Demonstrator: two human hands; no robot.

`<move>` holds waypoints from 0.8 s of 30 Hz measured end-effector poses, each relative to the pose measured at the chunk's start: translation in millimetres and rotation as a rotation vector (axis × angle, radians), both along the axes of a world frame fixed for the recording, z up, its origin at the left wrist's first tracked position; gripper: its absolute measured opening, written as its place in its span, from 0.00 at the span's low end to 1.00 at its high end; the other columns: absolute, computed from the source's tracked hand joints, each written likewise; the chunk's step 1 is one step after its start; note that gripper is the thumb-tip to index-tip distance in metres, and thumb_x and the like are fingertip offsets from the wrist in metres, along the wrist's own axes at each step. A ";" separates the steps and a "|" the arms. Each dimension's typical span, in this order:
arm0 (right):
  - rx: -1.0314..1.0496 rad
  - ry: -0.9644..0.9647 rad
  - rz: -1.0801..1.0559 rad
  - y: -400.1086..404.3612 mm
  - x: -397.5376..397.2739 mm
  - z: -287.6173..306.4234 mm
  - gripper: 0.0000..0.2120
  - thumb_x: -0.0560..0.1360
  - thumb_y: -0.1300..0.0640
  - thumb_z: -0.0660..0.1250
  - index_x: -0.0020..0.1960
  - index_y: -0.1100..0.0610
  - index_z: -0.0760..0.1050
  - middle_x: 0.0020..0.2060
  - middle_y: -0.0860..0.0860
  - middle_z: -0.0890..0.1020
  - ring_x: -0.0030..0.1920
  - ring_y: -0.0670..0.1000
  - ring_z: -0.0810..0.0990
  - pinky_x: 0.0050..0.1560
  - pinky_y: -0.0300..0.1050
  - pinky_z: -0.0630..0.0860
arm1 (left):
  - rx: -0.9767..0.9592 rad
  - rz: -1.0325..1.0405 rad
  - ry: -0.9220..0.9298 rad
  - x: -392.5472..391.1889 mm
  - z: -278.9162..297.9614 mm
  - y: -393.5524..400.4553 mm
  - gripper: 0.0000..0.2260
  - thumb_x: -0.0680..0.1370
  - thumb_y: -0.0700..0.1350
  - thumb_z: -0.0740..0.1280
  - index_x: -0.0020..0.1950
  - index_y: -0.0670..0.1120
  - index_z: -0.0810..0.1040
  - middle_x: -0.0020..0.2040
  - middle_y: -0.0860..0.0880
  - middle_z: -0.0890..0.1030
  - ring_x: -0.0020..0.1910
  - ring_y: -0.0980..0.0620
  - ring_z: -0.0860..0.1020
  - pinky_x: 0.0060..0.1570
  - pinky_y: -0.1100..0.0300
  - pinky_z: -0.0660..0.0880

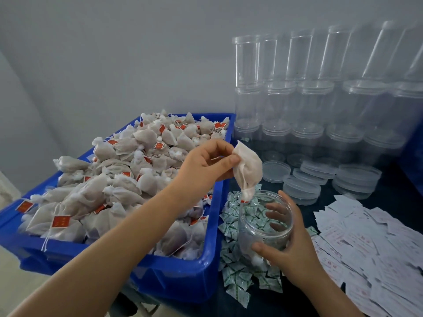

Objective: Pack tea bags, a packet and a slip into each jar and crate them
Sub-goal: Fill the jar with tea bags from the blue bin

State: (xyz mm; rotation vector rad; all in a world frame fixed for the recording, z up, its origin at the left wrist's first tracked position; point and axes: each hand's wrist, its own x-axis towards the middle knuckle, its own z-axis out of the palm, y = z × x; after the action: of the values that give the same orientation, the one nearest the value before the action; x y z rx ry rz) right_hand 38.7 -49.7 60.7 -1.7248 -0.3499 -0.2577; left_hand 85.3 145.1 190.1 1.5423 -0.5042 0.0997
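One blue crate (183,274), two hands (201,165).

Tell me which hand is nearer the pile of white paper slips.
Right. The right hand grips the jar just left of the slips; the left hand holds a tea bag up over the jar, farther away.

Packing workroom: bulk tea bags (119,177), stacked empty jars (315,99).

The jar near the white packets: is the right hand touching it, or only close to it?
Touching. In the head view the right hand grips the jar: its thumb presses the near wall, and its fingers show through the clear plastic behind.
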 end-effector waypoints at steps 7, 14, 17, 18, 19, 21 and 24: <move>-0.004 0.007 0.005 -0.4 2.8 -2.0 0.49 0.55 0.38 0.79 0.69 0.23 0.58 0.60 0.32 0.75 0.63 0.39 0.75 0.61 0.46 0.73 | 0.180 -0.131 -0.047 -5.8 -12.0 -16.7 0.07 0.75 0.37 0.68 0.45 0.49 0.78 0.41 0.54 0.82 0.43 0.56 0.81 0.45 0.64 0.78; -0.003 0.006 -0.002 -0.4 0.0 0.9 0.47 0.55 0.39 0.79 0.66 0.20 0.57 0.61 0.30 0.74 0.63 0.37 0.75 0.59 0.42 0.72 | 0.458 -0.054 -0.213 -6.1 -18.1 -18.3 0.10 0.76 0.39 0.69 0.46 0.55 0.77 0.42 0.58 0.81 0.44 0.59 0.80 0.48 0.63 0.78; -0.004 0.002 0.003 -0.3 -0.9 2.5 0.48 0.55 0.39 0.79 0.67 0.21 0.57 0.61 0.29 0.74 0.64 0.37 0.74 0.61 0.43 0.72 | 0.554 -0.064 -0.277 -6.2 -18.2 -18.4 0.10 0.75 0.39 0.69 0.46 0.55 0.77 0.44 0.57 0.80 0.44 0.62 0.79 0.47 0.65 0.77; -0.006 0.000 0.006 -0.2 -0.8 2.9 0.48 0.55 0.39 0.78 0.68 0.22 0.58 0.61 0.29 0.74 0.65 0.38 0.74 0.62 0.44 0.72 | 0.580 -0.072 -0.305 -6.5 -18.2 -18.7 0.09 0.75 0.38 0.70 0.46 0.53 0.77 0.44 0.57 0.80 0.44 0.62 0.79 0.46 0.66 0.77; -0.008 -0.002 0.009 0.0 -0.9 3.0 0.48 0.55 0.39 0.78 0.69 0.24 0.58 0.62 0.29 0.74 0.65 0.38 0.74 0.63 0.44 0.72 | 0.602 -0.079 -0.342 -7.4 -17.9 -19.2 0.07 0.75 0.38 0.70 0.47 0.50 0.78 0.44 0.57 0.80 0.43 0.62 0.78 0.46 0.67 0.76; -0.011 -0.005 0.011 0.5 -0.9 3.3 0.48 0.55 0.39 0.78 0.70 0.25 0.58 0.62 0.28 0.73 0.65 0.37 0.74 0.63 0.43 0.71 | 0.653 -0.083 -0.460 -8.5 -17.8 -19.7 0.04 0.75 0.38 0.70 0.47 0.44 0.80 0.44 0.56 0.80 0.44 0.63 0.77 0.47 0.70 0.74; -0.003 0.006 0.006 0.0 -1.4 2.3 0.48 0.54 0.39 0.77 0.68 0.26 0.58 0.60 0.23 0.71 0.63 0.32 0.72 0.59 0.34 0.70 | 0.761 -0.064 -0.610 -9.3 -16.8 -19.6 0.04 0.74 0.39 0.70 0.47 0.41 0.82 0.44 0.50 0.82 0.46 0.58 0.76 0.51 0.62 0.73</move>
State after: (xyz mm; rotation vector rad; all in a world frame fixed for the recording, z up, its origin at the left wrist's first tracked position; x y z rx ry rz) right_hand 37.2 -49.7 63.0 -1.7267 -0.3515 -0.2479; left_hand 76.1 125.5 173.4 2.2400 -1.1668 0.3673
